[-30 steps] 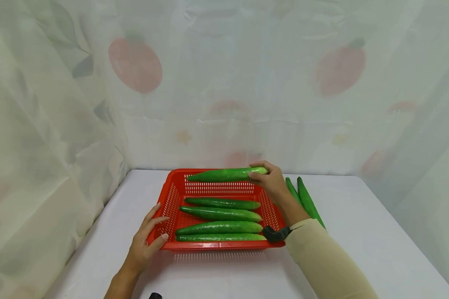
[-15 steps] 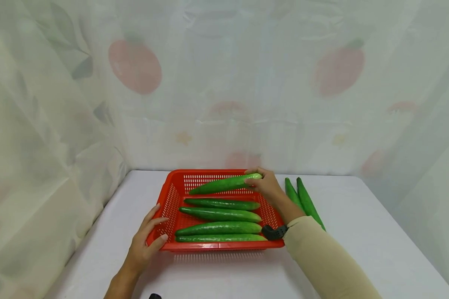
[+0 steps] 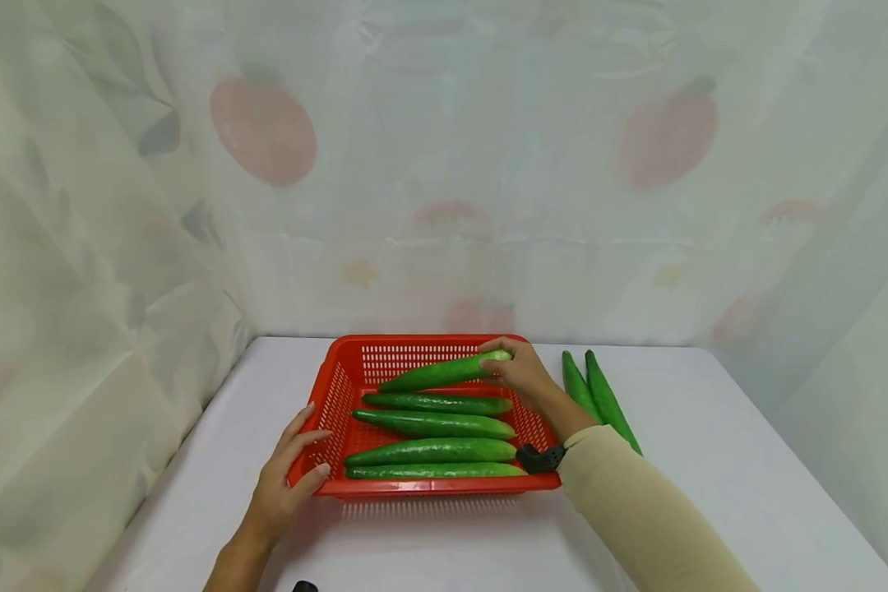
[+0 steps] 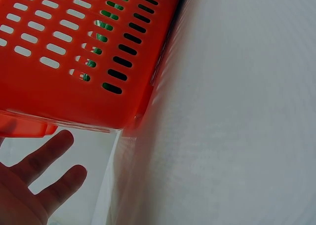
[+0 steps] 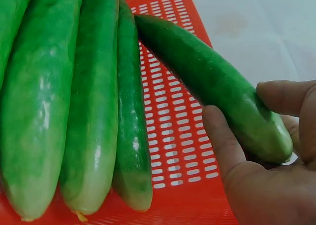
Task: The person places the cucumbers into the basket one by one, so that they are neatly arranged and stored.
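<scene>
In the head view my right hand [image 3: 521, 374] pinches the pale end of a green cucumber [image 3: 437, 375] between thumb and fingers. The cucumber slants inside the red plastic basket [image 3: 429, 487], near its back wall, its dark tip lower and to the left. Several more cucumbers [image 3: 431, 450] lie side by side on the basket floor. In the right wrist view, the dark tip of the held cucumber [image 5: 212, 77] comes close to the nearest lying one [image 5: 132, 136]. My left hand [image 3: 284, 469] rests at the basket's left rim, fingers spread and mostly straight.
Two cucumbers, one [image 3: 579, 388] beside the other [image 3: 611, 403], lie on the white table [image 3: 710, 460] right of the basket, partly behind my right forearm. A printed curtain [image 3: 451, 164] hangs behind the table. A small black object [image 3: 305, 586] shows at the bottom edge.
My right hand has lowered the cucumber into the basket and moved slightly left, tilting its dark tip down towards the others. The left hand has stayed at the rim.
</scene>
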A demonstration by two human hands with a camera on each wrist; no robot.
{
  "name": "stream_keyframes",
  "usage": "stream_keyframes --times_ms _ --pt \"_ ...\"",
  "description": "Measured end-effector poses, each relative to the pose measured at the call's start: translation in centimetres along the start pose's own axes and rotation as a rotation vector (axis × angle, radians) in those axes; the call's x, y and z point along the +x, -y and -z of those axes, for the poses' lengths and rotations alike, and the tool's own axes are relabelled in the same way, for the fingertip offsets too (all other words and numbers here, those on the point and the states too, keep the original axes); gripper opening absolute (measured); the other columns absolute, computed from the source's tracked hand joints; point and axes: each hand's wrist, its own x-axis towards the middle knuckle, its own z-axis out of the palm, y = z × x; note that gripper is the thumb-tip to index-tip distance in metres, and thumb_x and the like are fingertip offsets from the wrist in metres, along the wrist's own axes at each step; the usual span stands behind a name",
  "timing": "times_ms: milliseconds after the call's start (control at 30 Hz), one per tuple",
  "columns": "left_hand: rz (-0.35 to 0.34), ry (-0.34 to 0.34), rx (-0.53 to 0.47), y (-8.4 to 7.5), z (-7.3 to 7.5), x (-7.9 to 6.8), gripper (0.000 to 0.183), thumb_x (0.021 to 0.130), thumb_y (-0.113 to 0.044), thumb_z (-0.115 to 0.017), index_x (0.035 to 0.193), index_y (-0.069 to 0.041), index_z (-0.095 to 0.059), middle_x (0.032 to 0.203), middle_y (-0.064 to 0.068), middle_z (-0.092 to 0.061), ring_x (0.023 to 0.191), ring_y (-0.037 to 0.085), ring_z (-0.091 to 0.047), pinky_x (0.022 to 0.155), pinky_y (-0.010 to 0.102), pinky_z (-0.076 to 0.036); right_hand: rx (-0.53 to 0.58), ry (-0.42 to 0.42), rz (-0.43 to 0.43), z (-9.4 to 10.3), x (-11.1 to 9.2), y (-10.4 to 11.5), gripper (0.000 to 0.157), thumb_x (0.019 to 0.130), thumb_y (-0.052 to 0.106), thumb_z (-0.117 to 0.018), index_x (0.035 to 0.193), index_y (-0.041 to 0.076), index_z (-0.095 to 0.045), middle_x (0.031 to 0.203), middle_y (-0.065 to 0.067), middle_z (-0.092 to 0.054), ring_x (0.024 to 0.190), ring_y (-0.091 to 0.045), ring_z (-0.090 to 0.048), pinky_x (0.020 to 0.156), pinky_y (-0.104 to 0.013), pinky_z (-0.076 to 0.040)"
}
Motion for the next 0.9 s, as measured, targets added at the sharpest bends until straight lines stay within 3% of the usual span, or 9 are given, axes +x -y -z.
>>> stream_keyframes --times_ms 167,500,767,900 --pt "-0.008 -0.004 -0.008 -0.21 -0.01 0.06 0.035 0.085 -0.005 -0.062 0.120 -0.003 -0.061 0.153 0.009 -0.031 0.138 0.024 -0.027 0.102 0.017 -0.024 0.002 -0.003 -0.003 0.00 -0.06 -0.07 0.032 0.093 -0.004 -0.057 0.124 -0.012 -0.052 0.131 -0.021 -0.042 0.089 -0.032 -0.061 0.088 -0.056 -0.045" --pt "-0.049 -0.016 0.005 -0.26 0.03 0.09 0.037 0.083 -0.003 -0.062 0.120 -0.004 -0.061 0.151 0.013 -0.032 0.137 0.025 -0.029 0.100 0.016 -0.026 -0.047 -0.032 0.002 -0.08 -0.26 0.40 0.030 0.093 -0.001 -0.058 0.123 -0.007 -0.056 0.129 -0.019 -0.045 0.095 -0.038 -0.056 0.088 -0.059 -0.044" --pt "-0.045 -0.007 0.003 0.09 0.10 0.03 0.035 0.085 -0.004 -0.061 0.119 -0.001 -0.061 0.152 0.013 -0.031 0.138 0.023 -0.028 0.101 0.016 -0.026 -0.075 -0.009 -0.003 -0.11 -0.27 0.42 0.033 0.093 0.003 -0.061 0.124 -0.006 -0.056 0.131 -0.018 -0.047 0.111 -0.037 -0.054 0.091 -0.055 -0.043" --pt "-0.025 -0.018 -0.007 0.02 -0.05 -0.02 0.036 0.083 -0.004 -0.062 0.119 -0.003 -0.061 0.152 0.011 -0.032 0.136 0.028 -0.031 0.098 0.015 -0.029 -0.065 -0.004 -0.011 -0.08 -0.36 0.40 0.035 0.093 0.003 -0.061 0.125 -0.007 -0.054 0.133 -0.019 -0.046 0.115 -0.036 -0.053 0.091 -0.053 -0.044"
